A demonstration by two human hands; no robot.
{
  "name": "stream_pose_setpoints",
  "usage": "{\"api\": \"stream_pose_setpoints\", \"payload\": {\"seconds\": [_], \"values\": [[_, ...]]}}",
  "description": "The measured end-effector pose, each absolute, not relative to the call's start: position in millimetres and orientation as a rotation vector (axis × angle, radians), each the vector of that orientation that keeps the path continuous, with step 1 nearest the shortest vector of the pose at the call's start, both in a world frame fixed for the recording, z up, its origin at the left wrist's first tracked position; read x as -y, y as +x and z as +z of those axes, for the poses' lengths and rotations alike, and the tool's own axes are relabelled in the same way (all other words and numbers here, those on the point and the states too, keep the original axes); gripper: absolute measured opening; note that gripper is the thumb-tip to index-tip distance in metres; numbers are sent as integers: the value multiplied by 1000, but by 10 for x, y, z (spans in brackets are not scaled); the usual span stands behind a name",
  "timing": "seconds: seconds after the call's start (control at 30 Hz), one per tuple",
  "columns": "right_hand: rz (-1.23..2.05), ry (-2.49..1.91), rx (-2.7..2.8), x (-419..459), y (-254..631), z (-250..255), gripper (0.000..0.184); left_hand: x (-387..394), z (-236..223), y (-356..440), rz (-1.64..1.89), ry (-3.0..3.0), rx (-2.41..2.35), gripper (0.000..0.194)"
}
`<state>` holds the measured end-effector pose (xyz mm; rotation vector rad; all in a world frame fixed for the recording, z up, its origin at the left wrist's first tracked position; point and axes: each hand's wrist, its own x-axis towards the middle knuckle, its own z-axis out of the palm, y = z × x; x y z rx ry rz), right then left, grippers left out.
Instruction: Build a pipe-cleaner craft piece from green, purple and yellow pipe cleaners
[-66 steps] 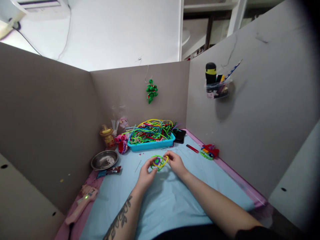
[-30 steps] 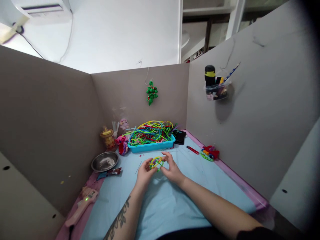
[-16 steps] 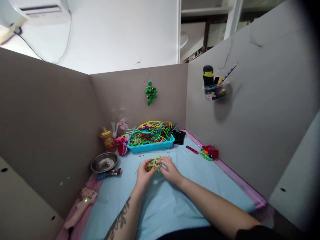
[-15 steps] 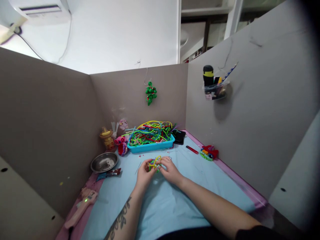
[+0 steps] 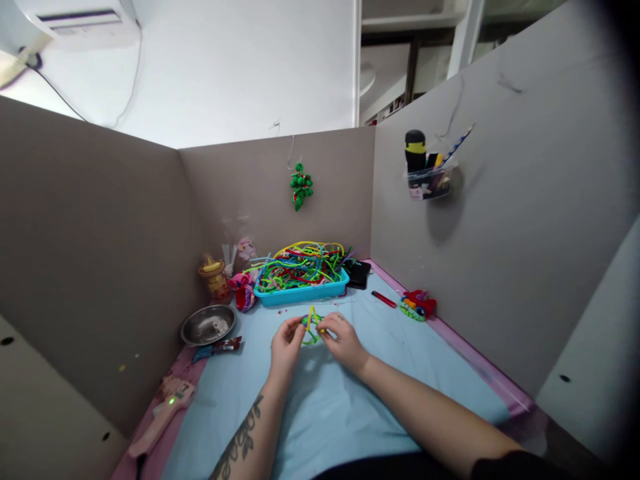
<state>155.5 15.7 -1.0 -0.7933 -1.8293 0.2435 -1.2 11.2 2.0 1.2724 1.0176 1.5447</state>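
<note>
Between my two hands, just above the blue cloth (image 5: 340, 393), is a small shape of bent pipe cleaners (image 5: 313, 320) in yellow, green and a little purple. A yellow length stands up in a peak at its top, and a green loop shows below. My left hand (image 5: 287, 341) pinches its left side with thumb and fingers. On the opposite side, my right hand (image 5: 343, 340) is closed on the yellow piece at the fingertips. Exactly how the strands are joined is too small to make out.
Behind the hands, a blue tray (image 5: 300, 295) overflows with coloured pipe cleaners. A metal bowl (image 5: 197, 328), a wrapper (image 5: 220, 347) and a pink glue gun (image 5: 163, 420) lie to the left. A red cutter (image 5: 383, 299) and a colourful pipe-cleaner piece (image 5: 417, 305) are at the right.
My hands have drawn slightly apart, showing more of the pipe-cleaner shape. Its yellow strand, rounded before, now rises as a pointed peak.
</note>
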Motion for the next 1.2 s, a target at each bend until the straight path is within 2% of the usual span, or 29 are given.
{"api": "stream_pose_setpoints", "payload": {"seconds": [0.2,0.43,0.6,0.7,0.8,1.2], "values": [[154,-692,1999,-62,1537,19,22,-80,51,3,1559,1251,-985,29],[-27,-323,2332,96,1538,67,33,-127,43,-70,1698,1135,-1040,39],[224,-633,1893,-19,1528,-48,43,-135,34,-77,1678,1066,-1033,43],[326,-817,1663,-141,1581,-92,36,-122,32,-42,1647,1096,-1018,43],[294,-827,1720,-182,1615,-75,23,-101,39,-8,1602,1142,-1006,42],[331,-839,1674,-172,1518,-16,12,-59,47,61,1493,1197,-914,43]]}}
